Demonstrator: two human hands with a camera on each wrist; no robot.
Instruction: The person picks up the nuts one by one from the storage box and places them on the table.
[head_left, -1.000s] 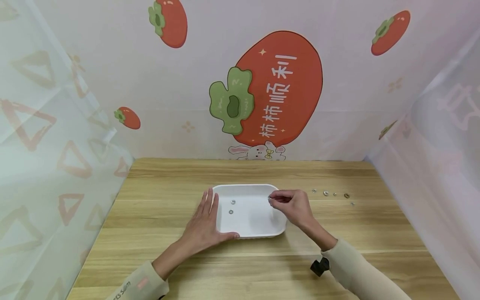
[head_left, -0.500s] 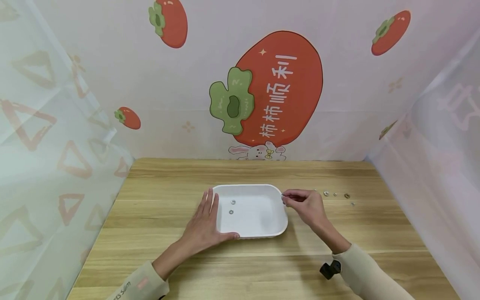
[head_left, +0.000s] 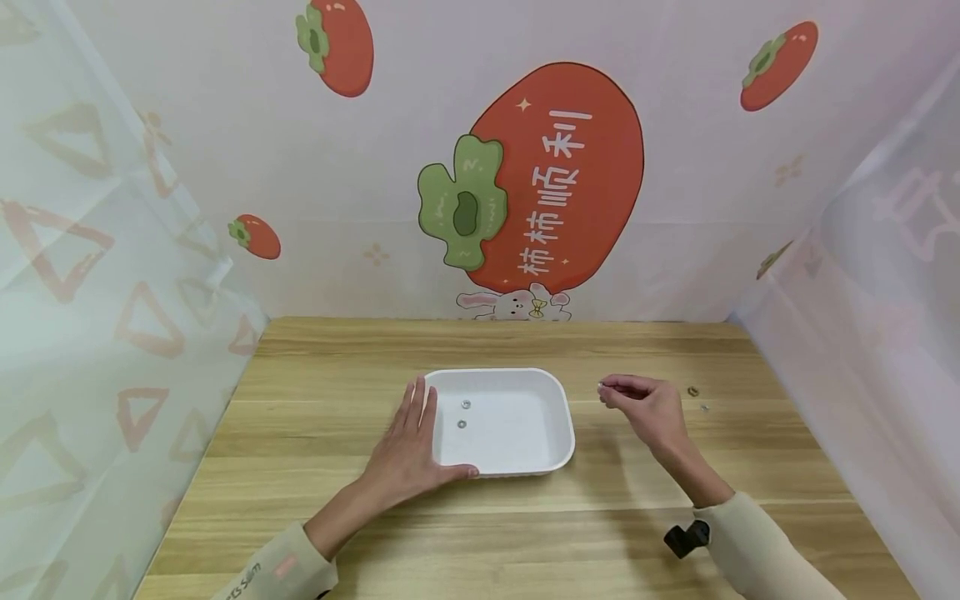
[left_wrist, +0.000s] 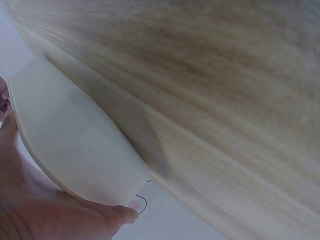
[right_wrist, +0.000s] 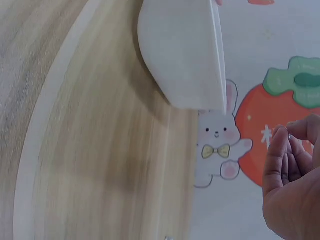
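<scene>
My left hand (head_left: 405, 446) rests along the left side of a white tray (head_left: 517, 472), fingers straight by the rim and thumb stretched along the front edge. Two small metal nuts, a nut (head_left: 466, 404) and another nut (head_left: 461, 424), lie inside the tray near its left end. Right of the tray, my right hand (head_left: 648, 410) is raised over the table, thumb and fingertips pinching a small silvery metal piece (right_wrist: 289, 136) that is mostly hidden by the fingers. The left wrist view has the tray's outer wall (left_wrist: 80, 135) beside the left hand.
Beyond the right hand, a brownish nut (head_left: 693, 391) and a smaller silvery piece (head_left: 705, 408) lie on the wooden table (head_left: 480, 542). A printed fabric backdrop (head_left: 337, 167) stands at the table's far edge, with side panels left and right.
My right hand has moved right, from over the tray to beyond its right rim, still pinching the small piece. It now covers several small parts on the table. The left hand stays put.
</scene>
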